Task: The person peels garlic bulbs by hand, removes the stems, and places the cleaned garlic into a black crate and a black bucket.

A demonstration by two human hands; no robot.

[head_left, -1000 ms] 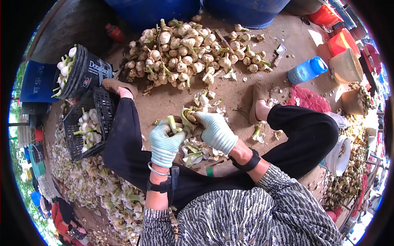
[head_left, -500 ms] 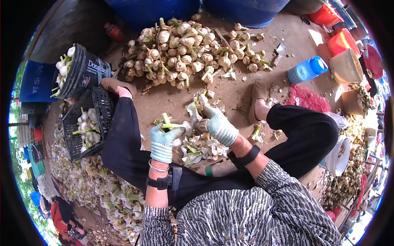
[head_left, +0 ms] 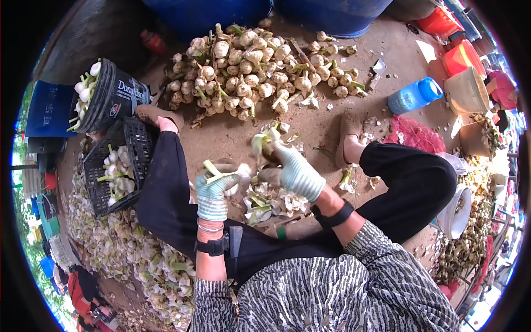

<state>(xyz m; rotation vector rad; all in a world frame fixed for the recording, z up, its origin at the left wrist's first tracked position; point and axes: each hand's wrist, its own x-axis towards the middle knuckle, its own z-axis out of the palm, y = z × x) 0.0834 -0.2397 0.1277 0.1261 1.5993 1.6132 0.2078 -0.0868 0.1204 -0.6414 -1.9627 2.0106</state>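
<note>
My left hand [head_left: 214, 188], in a striped glove, is wrapped round a garlic bulb [head_left: 242, 171] whose cut green stem sticks out at the left. My right hand [head_left: 287, 169], gloved too, is closed just to the right of the bulb, with loose pale-green peel [head_left: 263, 140] at its fingers; whether it also grips a tool is blurred. Beneath the hands, between my legs, lies a heap of white peelings [head_left: 276, 203]. Beyond them is a large pile of unpeeled garlic [head_left: 238, 72].
A black crate [head_left: 138, 146] and a black bucket [head_left: 113, 99] hold white bulbs at the left. At the right are a blue bottle [head_left: 415, 95], red netting [head_left: 415, 133] and a white bucket [head_left: 456, 213]. A person [head_left: 83, 293] is at the lower left.
My right hand has turned and opened slightly away from the bulb, with peel lifted at its fingers. My left hand has shifted a little left and down, still holding the bulb.
</note>
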